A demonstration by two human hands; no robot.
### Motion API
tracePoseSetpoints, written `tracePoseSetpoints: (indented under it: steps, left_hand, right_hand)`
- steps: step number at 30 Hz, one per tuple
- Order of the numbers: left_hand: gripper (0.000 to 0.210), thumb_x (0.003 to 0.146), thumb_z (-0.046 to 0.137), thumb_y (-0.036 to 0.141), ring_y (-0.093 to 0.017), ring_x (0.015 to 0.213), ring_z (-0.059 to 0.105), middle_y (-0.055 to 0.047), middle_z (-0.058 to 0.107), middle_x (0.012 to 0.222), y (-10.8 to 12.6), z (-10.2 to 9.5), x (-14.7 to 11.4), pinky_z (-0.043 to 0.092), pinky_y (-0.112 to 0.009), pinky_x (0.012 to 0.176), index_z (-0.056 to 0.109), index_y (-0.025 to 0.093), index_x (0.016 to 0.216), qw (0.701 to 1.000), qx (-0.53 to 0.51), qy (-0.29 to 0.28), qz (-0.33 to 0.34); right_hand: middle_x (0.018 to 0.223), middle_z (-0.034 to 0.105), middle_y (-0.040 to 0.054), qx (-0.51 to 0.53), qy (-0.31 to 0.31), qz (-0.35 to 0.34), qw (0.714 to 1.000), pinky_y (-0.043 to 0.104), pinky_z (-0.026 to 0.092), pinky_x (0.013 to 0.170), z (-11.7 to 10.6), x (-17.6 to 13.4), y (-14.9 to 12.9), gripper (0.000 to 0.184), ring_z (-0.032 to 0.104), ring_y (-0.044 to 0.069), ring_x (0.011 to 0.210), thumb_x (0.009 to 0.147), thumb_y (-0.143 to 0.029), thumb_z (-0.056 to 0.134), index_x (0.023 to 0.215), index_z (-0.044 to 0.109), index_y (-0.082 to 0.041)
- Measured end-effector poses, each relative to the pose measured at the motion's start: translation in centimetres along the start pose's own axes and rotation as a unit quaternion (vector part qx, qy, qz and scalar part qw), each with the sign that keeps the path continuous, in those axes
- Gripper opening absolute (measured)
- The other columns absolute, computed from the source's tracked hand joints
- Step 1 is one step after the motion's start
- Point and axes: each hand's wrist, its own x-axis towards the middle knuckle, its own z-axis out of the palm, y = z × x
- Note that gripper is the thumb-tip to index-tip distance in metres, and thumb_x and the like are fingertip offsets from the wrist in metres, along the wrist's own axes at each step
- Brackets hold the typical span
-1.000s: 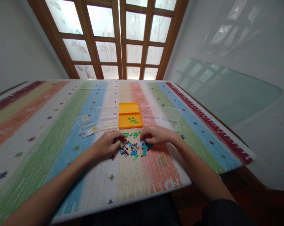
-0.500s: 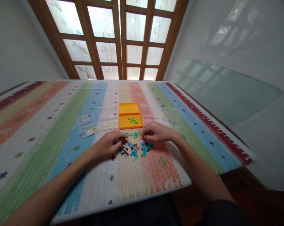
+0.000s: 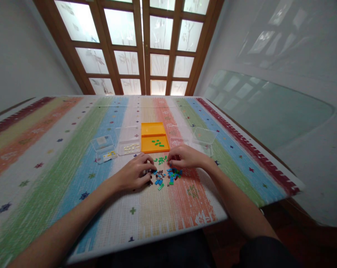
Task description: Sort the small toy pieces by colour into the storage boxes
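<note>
Small toy building bricks lie loose on the striped tablecloth between my hands. My left hand (image 3: 137,172) reaches over the left part of a pile of brown and blue bricks (image 3: 159,175), its fingers bent and apart, covering some of them. My right hand (image 3: 183,156) rests just behind a cluster of blue and green bricks (image 3: 172,175). Its fingertips are drawn together near the table, and what they hold, if anything, is hidden. Green bricks (image 3: 161,160) form a loose group between both hands. Behind them an orange case (image 3: 155,150) stands open, with several green bricks inside.
Left of the orange case sit a clear box with cream pieces (image 3: 131,147) and another clear box (image 3: 101,143) with yellow pieces. More clear boxes (image 3: 204,136) stand on the right, partly behind my right hand. The table's near edge (image 3: 157,240) runs close to my body.
My left hand has shifted right and its fingers have spread over the brown and blue pile, covering bricks that showed before. My right hand has barely moved.
</note>
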Motion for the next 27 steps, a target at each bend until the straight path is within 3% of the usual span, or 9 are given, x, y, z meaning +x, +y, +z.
tracePoseSetpoints:
  steps: [7, 14, 19, 27]
  left_hand:
    - [0.031, 0.088, 0.049, 0.019, -0.027, 0.098, 0.059, -0.011, 0.066, 0.109, -0.1, 0.4, 0.1, 0.051, -0.049, 0.092, 0.071, 0.020, 0.110, 0.998, 0.060, 0.003, 0.012]
    - [0.028, 0.093, 0.047, 0.023, -0.028, 0.095, 0.059, -0.013, 0.067, 0.106, -1.1, -0.2, -0.2, 0.052, -0.047, 0.088, 0.073, 0.019, 0.103, 0.990, 0.140, 0.022, 0.018]
    - [0.028, 0.095, 0.046, 0.019, -0.026, 0.096, 0.064, -0.014, 0.068, 0.108, -1.9, -0.4, -0.6, 0.055, -0.044, 0.086, 0.068, 0.018, 0.113, 0.989, 0.124, 0.082, -0.021]
    - [0.024, 0.095, 0.053, 0.024, -0.025, 0.090, 0.068, -0.013, 0.073, 0.100, -2.7, -0.4, -0.6, 0.057, -0.045, 0.085, 0.067, 0.017, 0.113, 0.992, 0.051, 0.083, -0.080]
  right_hand:
    - [0.087, 0.077, 0.0050, 0.002, 0.002, -0.005, 1.000, 0.025, 0.046, 0.073, -0.1, -0.1, 0.2, 0.016, 0.066, 0.014, 0.076, 0.084, -0.014, 0.063, 0.090, 0.078, -0.017]
    - [0.087, 0.076, 0.0051, -0.040, 0.018, 0.014, 0.999, 0.026, 0.043, 0.073, -0.2, -0.3, 0.9, 0.015, 0.064, 0.015, 0.078, 0.085, -0.013, 0.063, 0.092, 0.076, -0.017]
    - [0.084, 0.075, 0.0057, -0.054, 0.020, 0.056, 0.997, 0.026, 0.041, 0.069, -0.2, -0.3, 1.1, 0.014, 0.062, 0.015, 0.074, 0.083, -0.013, 0.066, 0.093, 0.076, -0.015]
    - [0.096, 0.077, 0.0087, -0.104, 0.005, 0.067, 0.992, 0.026, 0.043, 0.071, 1.1, 0.5, 1.3, 0.019, 0.066, 0.017, 0.081, 0.085, -0.011, 0.064, 0.097, 0.078, -0.016]
